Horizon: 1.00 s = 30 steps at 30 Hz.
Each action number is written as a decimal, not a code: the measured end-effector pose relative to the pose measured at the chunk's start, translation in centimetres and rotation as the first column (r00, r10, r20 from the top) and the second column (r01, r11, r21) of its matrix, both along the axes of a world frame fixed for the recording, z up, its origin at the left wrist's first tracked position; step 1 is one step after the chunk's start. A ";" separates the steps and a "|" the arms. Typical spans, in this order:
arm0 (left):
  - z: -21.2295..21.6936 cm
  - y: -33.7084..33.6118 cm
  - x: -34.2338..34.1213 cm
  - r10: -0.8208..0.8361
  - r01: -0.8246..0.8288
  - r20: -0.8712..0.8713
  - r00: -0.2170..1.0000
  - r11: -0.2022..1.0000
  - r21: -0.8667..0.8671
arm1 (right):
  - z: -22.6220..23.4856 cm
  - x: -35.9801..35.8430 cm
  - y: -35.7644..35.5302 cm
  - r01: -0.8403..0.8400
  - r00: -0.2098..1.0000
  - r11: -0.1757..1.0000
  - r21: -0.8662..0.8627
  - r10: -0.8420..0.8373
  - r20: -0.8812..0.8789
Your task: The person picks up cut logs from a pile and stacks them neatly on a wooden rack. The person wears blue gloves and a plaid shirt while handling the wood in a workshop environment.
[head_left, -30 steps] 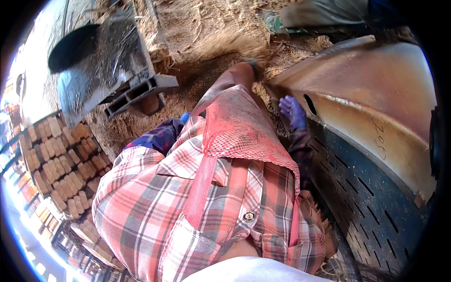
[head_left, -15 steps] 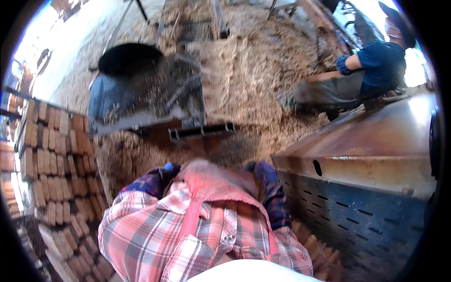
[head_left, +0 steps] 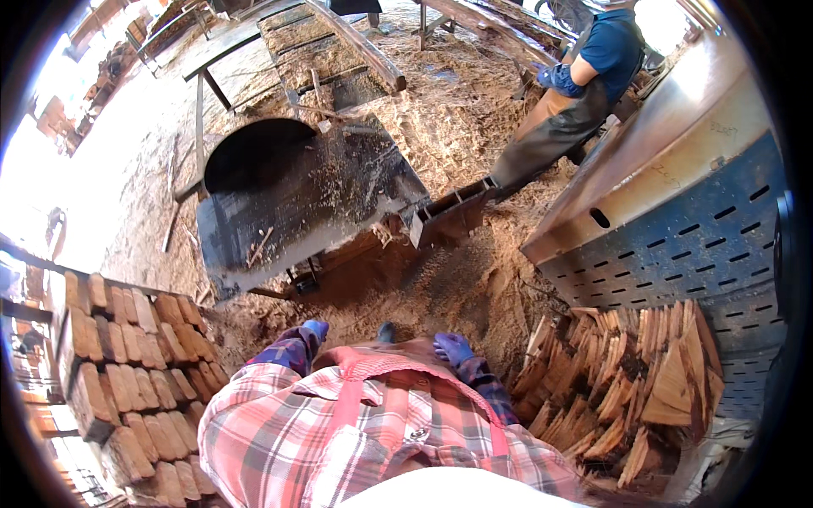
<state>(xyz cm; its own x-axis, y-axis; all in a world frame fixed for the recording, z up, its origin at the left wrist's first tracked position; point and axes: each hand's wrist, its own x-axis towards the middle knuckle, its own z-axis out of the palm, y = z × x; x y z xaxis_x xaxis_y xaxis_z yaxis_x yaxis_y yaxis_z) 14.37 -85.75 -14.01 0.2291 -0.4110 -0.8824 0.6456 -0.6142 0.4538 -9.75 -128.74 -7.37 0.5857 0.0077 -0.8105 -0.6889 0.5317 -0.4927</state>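
Observation:
My left hand (head_left: 317,329), in a blue glove, hangs beside the front of my red apron (head_left: 381,362). Nothing shows in its partly visible fingers, which look loosely apart. My right hand (head_left: 454,348), gloved in purple-blue, hangs at the apron's other side, its fingers loosely apart and holding nothing visible. Ahead of both hands, and not touched by them, is a dark metal saw table (head_left: 330,190) with a large round black blade or guard (head_left: 254,152) at its far left. Wood scraps and sawdust lie on the table top. A shoe tip (head_left: 386,332) pokes out between my hands.
Stacked short wooden boards (head_left: 127,339) stand at my left. At right, split wood pieces (head_left: 610,381) are heaped below a slotted blue metal bin (head_left: 686,254). A gloved co-worker (head_left: 584,93) stands beyond, near long timber (head_left: 500,30). Sawdust (head_left: 457,102) covers the ground.
The view has swung right and tilted, so the saw table now slants. More of the split wood heap shows at right. Both my hands have come into clearer sight.

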 end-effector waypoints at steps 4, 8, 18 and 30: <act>-3.8 2.6 -7.3 -0.470 0.688 0.737 0.485 0.726 0.010 | 0.9 -1.6 2.2 0.153 0.986 0.987 -0.046 -0.149 0.071; 0.6 0.7 -12.4 -0.548 0.614 0.735 0.400 0.755 0.228 | -4.4 -5.7 3.0 0.145 0.980 0.979 0.142 -0.162 0.116; 11.4 5.3 -15.1 -0.812 0.546 0.423 0.402 0.583 0.602 | -1.4 -9.0 12.1 -0.017 0.996 0.974 0.226 0.037 -0.086; 8.1 18.9 -11.6 -0.568 0.327 0.692 0.445 0.822 0.465 | 3.9 9.7 19.0 -0.136 0.976 0.986 0.094 0.118 0.181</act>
